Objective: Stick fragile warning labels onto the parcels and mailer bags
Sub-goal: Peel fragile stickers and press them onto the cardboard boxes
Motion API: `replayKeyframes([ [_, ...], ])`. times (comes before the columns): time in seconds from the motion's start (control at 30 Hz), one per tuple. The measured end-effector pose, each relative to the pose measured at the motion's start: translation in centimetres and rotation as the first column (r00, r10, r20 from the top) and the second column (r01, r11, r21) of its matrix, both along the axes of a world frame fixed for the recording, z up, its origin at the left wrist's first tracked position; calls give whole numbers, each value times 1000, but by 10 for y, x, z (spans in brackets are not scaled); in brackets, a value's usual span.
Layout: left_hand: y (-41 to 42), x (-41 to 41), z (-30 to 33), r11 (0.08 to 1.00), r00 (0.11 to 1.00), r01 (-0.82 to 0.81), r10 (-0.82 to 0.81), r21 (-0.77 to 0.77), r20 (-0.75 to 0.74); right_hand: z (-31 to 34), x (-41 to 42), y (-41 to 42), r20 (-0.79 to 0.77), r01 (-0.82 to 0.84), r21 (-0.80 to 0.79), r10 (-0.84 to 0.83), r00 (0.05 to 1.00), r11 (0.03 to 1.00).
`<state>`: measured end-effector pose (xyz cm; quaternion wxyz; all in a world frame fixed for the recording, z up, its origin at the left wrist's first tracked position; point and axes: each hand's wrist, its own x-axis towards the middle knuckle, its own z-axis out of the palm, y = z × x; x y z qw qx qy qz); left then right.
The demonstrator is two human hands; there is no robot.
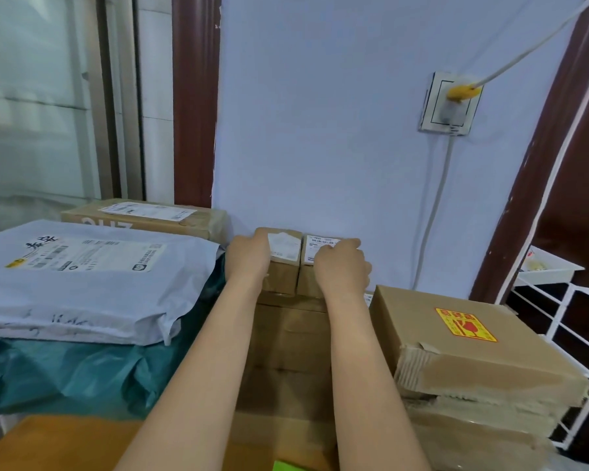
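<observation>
left hand grips the left small box; right hand grips its neighbour.

Print on both small boxes' shipping labels is unreadable; a green object is cut off at the bottom edge.

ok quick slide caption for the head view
Both hands reach to two small boxes against the wall; a labelled box sits right.
</observation>
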<state>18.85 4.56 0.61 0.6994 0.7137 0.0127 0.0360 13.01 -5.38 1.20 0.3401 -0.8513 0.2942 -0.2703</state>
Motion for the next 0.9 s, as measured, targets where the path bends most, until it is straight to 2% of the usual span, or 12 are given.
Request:
replayKeyframes([
  [0.17,2,-4,5,986,998,10,-19,-164,-54,-1,-8,-3,4,24,-35,-23,1000,999],
  [0.37,3,-8,6,969,999,31,-37,-246,-20,8,-14,-1,155,58,32,-63,986,998],
  [0.5,3,-11,3,978,998,47,-53,-204,-24,9,-12,-4,152,50,49,-57,987,998],
  [0.7,10,-8,5,986,996,49,-60,-160,-64,-5,-11,-6,103,-20,188,1,995,982],
  [0.8,11,-7,8,991,994,50,-61,-128,-86,-6,-13,-7,147,-31,255,-7,989,967],
  [0.9,11,-8,9,993,991,50,-62,-109,-117,-6,-14,-8,207,-39,238,-12,978,970],
])
